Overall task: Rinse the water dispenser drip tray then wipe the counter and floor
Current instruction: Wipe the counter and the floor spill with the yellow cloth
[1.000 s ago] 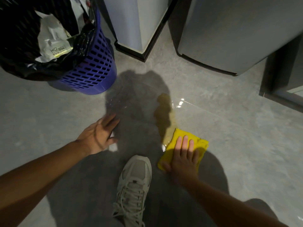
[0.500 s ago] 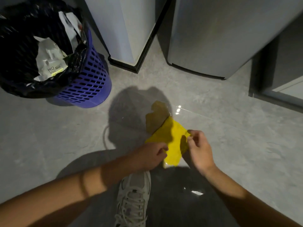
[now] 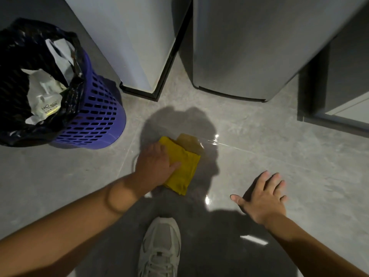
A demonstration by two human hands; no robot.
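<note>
A folded yellow cloth lies on the grey tiled floor, and its far end touches a brownish wet patch. My left hand presses flat on the cloth's left side, fingers straight. Off to the right, my right hand rests on the bare floor with fingers spread, well apart from the cloth. The drip tray is not in view.
A purple slotted waste basket lined with a black bag stands at the left. The white base of an appliance and a grey one stand ahead. A dark cabinet plinth is at the right. My pale sneaker is below the cloth.
The cloth passed from my right hand to my left, both holding it half a second ago. My left hand now presses it on the floor, and my right hand has moved right onto bare tile.
</note>
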